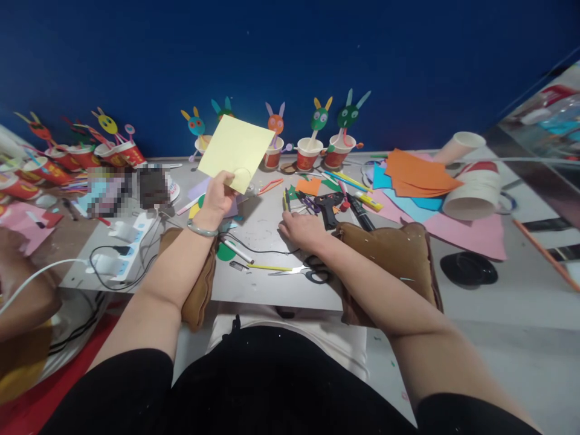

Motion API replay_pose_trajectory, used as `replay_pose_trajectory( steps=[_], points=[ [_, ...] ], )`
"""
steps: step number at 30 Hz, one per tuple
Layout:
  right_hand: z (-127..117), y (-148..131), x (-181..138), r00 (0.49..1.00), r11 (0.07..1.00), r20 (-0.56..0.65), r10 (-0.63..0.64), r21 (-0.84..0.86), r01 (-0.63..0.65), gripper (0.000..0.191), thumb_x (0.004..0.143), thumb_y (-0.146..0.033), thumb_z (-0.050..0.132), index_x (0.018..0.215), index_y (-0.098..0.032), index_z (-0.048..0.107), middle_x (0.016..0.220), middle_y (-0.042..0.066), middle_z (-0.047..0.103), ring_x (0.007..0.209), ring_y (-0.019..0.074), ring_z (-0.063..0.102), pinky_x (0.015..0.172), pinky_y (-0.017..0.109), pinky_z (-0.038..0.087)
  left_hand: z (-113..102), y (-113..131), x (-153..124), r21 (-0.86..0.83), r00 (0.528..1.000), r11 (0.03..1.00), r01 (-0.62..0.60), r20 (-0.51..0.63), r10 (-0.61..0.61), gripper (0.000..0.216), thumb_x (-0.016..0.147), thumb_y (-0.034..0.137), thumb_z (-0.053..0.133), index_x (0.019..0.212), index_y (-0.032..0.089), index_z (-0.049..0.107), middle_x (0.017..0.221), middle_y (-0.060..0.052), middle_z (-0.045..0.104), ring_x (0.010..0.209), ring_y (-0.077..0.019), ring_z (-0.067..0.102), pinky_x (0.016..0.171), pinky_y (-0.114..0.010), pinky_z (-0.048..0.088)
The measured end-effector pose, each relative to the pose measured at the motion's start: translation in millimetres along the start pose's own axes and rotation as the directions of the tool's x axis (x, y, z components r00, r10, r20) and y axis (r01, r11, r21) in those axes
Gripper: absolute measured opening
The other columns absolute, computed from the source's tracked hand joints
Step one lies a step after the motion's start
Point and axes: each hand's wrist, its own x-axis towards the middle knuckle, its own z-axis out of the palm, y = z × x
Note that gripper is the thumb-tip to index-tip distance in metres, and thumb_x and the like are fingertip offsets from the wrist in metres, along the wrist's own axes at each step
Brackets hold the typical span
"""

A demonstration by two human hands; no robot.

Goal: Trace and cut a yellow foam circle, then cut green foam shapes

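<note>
I can read no word or number here. The yellow sheet (235, 151) in my left grip (220, 196) shows only a faint drawn circle. Print on the red-banded cups (308, 160) at the back of the bench (263, 232) is too small to make out.

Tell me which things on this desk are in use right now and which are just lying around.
In use: yellow paper sheet, pinched in the left hand; scissors, beside the right hand resting on the table.
Lying about: glue gun, orange paper stack, cup bunnies, marker, power strip.

Head-worn view, steeply down over table (265, 225)
</note>
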Motion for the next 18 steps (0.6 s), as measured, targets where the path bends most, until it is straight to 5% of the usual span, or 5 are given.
replay_pose_trajectory(
  steps=[18],
  points=[
    [-5.0,-6.3,-2.3,0.999,0.999,0.006,-0.036,0.032,0.036,0.055,0.109,-0.052,0.044,0.148,-0.014,0.049,0.137,0.023,0.069,0.116,0.0355,0.074,0.086,0.038,0.053,2.0,1.9,-1.9,0.013,1.0,1.0,-0.008,0.004,0.008,0.017,0.081,0.007,0.057,0.071,0.02,0.053,0.064,0.001,0.058,0.053,-0.0086,0.052,0.046,-0.02,0.034]
  ],
)
